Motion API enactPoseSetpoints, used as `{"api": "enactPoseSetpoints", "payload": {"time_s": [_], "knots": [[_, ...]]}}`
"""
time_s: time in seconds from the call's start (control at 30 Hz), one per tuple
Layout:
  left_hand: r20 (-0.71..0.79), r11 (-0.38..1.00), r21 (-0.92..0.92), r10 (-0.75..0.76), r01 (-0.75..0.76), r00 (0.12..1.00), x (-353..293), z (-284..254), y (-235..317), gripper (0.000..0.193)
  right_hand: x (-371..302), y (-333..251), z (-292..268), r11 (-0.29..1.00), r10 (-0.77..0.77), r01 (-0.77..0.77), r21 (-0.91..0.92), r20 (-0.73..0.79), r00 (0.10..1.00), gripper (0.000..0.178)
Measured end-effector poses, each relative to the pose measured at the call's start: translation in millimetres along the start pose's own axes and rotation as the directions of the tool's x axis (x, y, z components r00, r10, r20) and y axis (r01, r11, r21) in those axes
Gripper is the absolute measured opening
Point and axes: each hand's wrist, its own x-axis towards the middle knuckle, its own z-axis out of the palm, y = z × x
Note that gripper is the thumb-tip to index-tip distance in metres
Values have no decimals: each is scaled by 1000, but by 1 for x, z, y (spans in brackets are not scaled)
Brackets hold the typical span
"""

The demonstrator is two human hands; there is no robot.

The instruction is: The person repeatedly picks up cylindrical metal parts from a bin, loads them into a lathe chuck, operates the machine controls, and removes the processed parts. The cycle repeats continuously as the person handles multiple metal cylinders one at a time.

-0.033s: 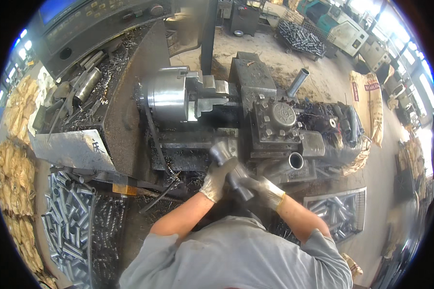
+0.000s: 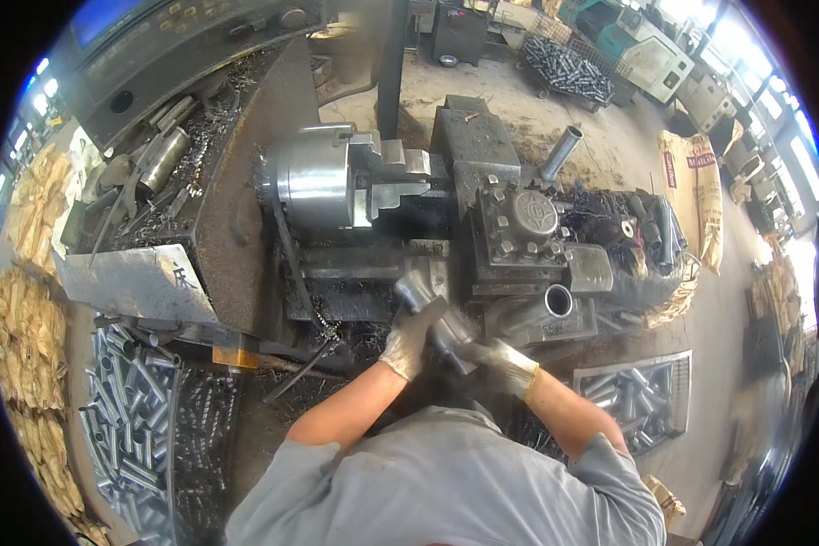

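Barely shifted, the metal tube (image 2: 447, 337) slants before the lathe (image 2: 473, 150), left hand's (image 2: 411, 340) fingers wrapped around it, right hand's (image 2: 505, 362) too blurred to tell, suggesting 2-handed handling continues.

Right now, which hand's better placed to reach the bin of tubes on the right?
Likely the right hand: it's nearer the bin, on that side. The left hand grips the metal tube, farther off.
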Motion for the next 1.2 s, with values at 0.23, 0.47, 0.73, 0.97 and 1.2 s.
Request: {"api": "enactPoseSetpoints", "payload": {"time_s": [0.23, 0.47, 0.73, 0.97, 1.2], "knots": [[178, 932, 300, 154, -202, 972, -2, -19, -16, 29, 16, 59, -64, 687, -407, 283, -670, -32, 913, 58], [158, 978, -177, -84, 112, 984, -18, -49, -2, 51, -166, 168, -216, 769, -84, -256, -586, -489, 868, 48], [269, 962, 118, -271, 248, 924, -21, -15, 16, 49, -232, 177, -341, 931, -244, -304, -200, -963, -113, 53], [284, 982, 100, -181, 159, 942, -27, -12, -16, 46, -72, 0, -153, 541, -715, 204, -816, -318, 623, 71], [135, 937, 41, -349, 347, 927, -45, -16, -13, 41, -30, -25, -48, -102, -816, 542, -834, 382, 434, 57]]}}
